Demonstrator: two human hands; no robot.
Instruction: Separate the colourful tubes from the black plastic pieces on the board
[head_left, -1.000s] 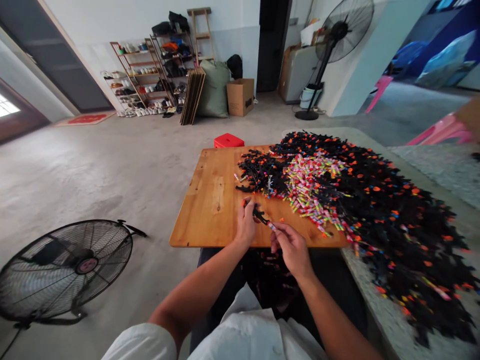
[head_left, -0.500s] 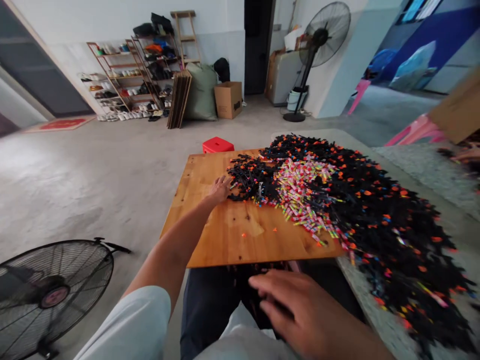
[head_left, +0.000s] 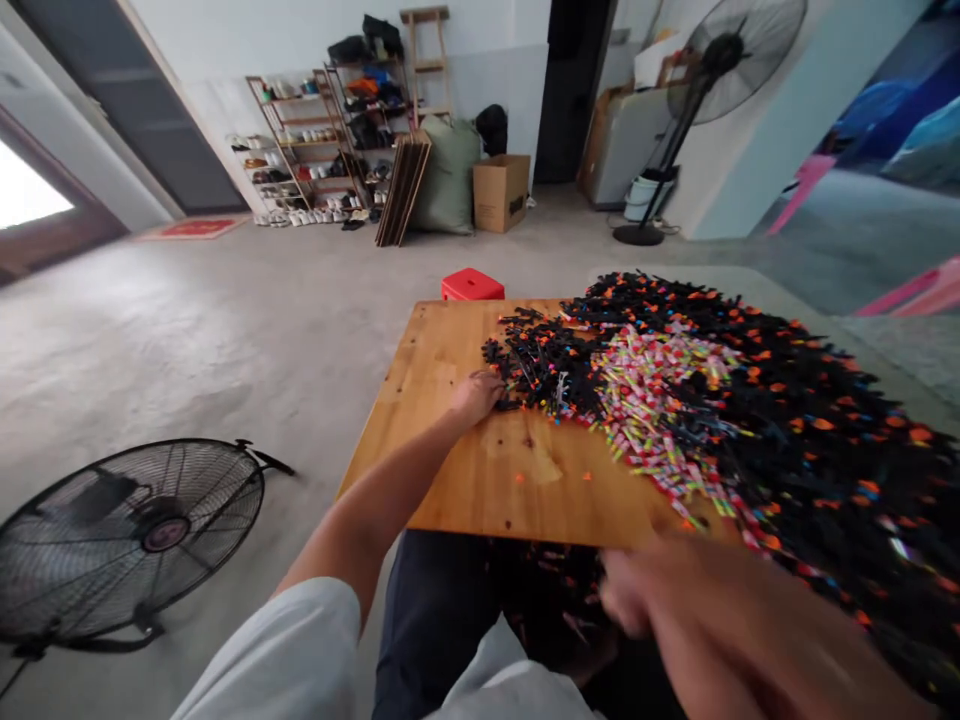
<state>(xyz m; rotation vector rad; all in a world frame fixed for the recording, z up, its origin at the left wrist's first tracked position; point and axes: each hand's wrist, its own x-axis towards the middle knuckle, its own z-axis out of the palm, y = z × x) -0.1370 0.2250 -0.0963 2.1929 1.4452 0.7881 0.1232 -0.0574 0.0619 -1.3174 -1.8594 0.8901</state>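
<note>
My left hand (head_left: 476,392) reaches out over the wooden board (head_left: 450,470) and rests at the near-left edge of a big heap of small black plastic pieces (head_left: 787,400) with orange tips. Its fingers curl into the pieces, and what they hold is hidden. A patch of small multicoloured sticks (head_left: 660,400) lies in the middle of the heap. My right hand (head_left: 697,610) is low at the bottom right, below the board's near edge, smeared by motion so its fingers do not show.
A floor fan (head_left: 135,540) stands at my left. A red stool (head_left: 472,285) sits behind the board. A stone-topped table (head_left: 885,330) extends right under the heap. Far off are a shoe rack (head_left: 315,150), a cardboard box (head_left: 501,190) and a standing fan (head_left: 712,70).
A second ago both hands worked a black piece together at the board's near edge. The left hand has since reached to the heap; the right hand dropped below the board and moved right.
</note>
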